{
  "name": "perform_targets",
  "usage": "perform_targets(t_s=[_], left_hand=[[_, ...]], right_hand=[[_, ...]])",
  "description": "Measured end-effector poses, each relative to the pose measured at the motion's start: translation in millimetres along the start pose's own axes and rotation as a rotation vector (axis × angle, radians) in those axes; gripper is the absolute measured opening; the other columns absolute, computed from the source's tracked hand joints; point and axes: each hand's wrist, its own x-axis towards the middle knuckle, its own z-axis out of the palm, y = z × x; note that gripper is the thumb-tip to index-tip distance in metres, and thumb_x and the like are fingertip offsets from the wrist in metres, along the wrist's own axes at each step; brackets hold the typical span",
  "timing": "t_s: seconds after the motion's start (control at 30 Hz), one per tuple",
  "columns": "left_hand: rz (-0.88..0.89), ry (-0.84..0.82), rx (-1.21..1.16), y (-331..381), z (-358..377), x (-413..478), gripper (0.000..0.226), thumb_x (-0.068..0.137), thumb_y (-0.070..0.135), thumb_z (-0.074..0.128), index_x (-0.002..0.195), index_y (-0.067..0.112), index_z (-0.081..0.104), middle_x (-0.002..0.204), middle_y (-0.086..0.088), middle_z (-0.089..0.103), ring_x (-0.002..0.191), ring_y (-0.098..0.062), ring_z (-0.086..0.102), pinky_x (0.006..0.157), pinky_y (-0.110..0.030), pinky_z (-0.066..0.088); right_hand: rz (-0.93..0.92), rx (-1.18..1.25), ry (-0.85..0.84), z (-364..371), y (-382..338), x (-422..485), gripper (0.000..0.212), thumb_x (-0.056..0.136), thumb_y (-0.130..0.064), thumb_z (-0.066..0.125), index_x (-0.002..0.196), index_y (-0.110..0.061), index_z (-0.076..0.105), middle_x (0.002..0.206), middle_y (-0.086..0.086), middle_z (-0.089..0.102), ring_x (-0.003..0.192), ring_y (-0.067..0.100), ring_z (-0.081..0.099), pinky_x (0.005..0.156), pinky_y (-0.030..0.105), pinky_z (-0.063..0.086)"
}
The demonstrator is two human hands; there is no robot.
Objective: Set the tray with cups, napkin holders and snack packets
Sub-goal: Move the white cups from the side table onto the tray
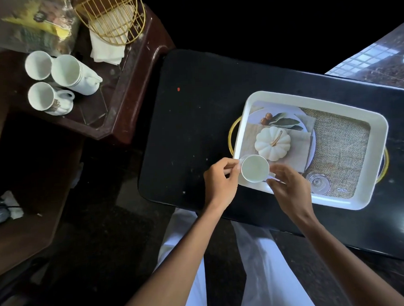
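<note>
A white tray with gold handles and a printed pumpkin picture lies on the black table. A white cup stands upright at the tray's near left corner. My left hand pinches the cup's left side. My right hand holds the cup at its handle side. On the brown side table at the upper left stand three more white cups, a gold wire napkin holder with white napkins, and snack packets.
The side table's raised corner sits close to the black table's left end. A dark floor and a bundle of cloth lie at the lower left. A glossy stone surface shows at the upper right. My white clothing fills the bottom middle.
</note>
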Motion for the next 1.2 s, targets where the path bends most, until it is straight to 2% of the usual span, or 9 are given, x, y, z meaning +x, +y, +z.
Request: perform_targets(t_s=[0.1,0.2,0.27,0.43,0.6,0.73,1.0,1.07,1.2], left_hand=[[-0.011,0.047,-0.114,3.5,-15.7,-1.4,0.017,0.097,0.016,0.064,0.111,0.014,0.074,0.102,0.007,0.076,0.089,0.012,0.068,0.078,-0.009,0.055],[-0.010,0.092,-0.201,4.6,-45.0,-2.8,0.021,0.100,0.017,0.061,0.118,0.018,0.070,0.108,0.002,0.076,0.102,-0.007,0.072,0.091,-0.034,0.061],[0.007,0.131,-0.241,3.7,-72.8,-3.8,0.020,0.101,0.018,0.059,0.118,0.023,0.068,0.108,0.004,0.076,0.103,-0.008,0.072,0.093,-0.039,0.060],[0.060,0.289,-0.305,-1.6,-168.1,0.0,0.021,0.102,0.012,0.057,0.115,0.025,0.068,0.106,0.006,0.077,0.102,-0.009,0.073,0.089,-0.038,0.061],[0.084,0.488,-0.352,-8.9,-264.3,19.2,0.020,0.104,0.012,0.053,0.117,0.019,0.067,0.108,0.001,0.075,0.102,-0.012,0.073,0.084,-0.031,0.061],[0.108,0.584,-0.340,-13.3,-319.3,41.9,0.021,0.104,0.013,0.054,0.121,0.015,0.066,0.111,0.001,0.074,0.105,-0.012,0.072,0.085,-0.029,0.061],[0.064,0.684,-0.364,-26.0,-378.7,99.5,0.021,0.103,0.012,0.056,0.121,0.013,0.067,0.120,-0.007,0.072,0.110,-0.014,0.070,0.091,-0.038,0.062],[0.059,0.688,-0.349,-25.9,-383.1,108.3,0.021,0.102,0.011,0.056,0.120,0.012,0.067,0.121,-0.005,0.072,0.113,-0.014,0.069,0.093,-0.043,0.060],[0.116,0.695,-0.300,-18.1,-387.4,116.6,0.020,0.101,0.014,0.058,0.119,0.011,0.068,0.119,0.000,0.073,0.112,-0.011,0.069,0.094,-0.046,0.060]], right_hand=[[0.008,0.020,0.048,-0.9,-8.8,-5.8,0.047,0.079,0.013,0.057,0.118,-0.011,0.069,0.112,-0.004,0.071,0.105,0.011,0.065,0.091,0.018,0.051],[-0.041,0.037,0.152,-1.2,-21.9,-11.0,0.050,0.077,0.017,0.053,0.112,-0.014,0.070,0.110,-0.006,0.070,0.105,0.012,0.066,0.090,0.020,0.052],[-0.081,0.075,0.203,0.4,-34.3,-13.9,0.047,0.079,0.015,0.056,0.108,-0.020,0.070,0.108,-0.008,0.071,0.102,0.011,0.067,0.086,0.018,0.054],[-0.159,0.186,0.176,28.4,-88.0,-11.9,0.033,0.088,0.004,0.065,0.097,-0.027,0.070,0.097,-0.016,0.073,0.091,0.003,0.069,0.080,0.010,0.053],[-0.262,0.206,0.088,91.3,-156.9,4.0,0.027,0.087,0.007,0.065,0.096,-0.018,0.071,0.088,-0.016,0.073,0.082,-0.008,0.067,0.075,0.005,0.049],[-0.306,0.234,0.017,148.2,-214.4,24.5,0.024,0.087,0.005,0.066,0.095,-0.018,0.071,0.091,-0.005,0.073,0.080,-0.004,0.067,0.075,0.007,0.048],[-0.378,0.206,-0.123,261.4,-304.2,51.7,0.016,0.087,-0.005,0.071,0.102,-0.013,0.073,0.094,-0.009,0.074,0.082,0.000,0.068,0.070,0.012,0.053],[-0.401,0.183,-0.103,279.0,-317.4,55.7,0.017,0.088,-0.008,0.072,0.104,-0.013,0.071,0.096,-0.007,0.072,0.083,0.000,0.066,0.069,0.011,0.052],[-0.448,0.158,0.091,290.0,-332.1,67.3,0.024,0.086,-0.012,0.072,0.110,-0.015,0.067,0.103,-0.006,0.065,0.089,0.005,0.063,0.074,0.021,0.055]])
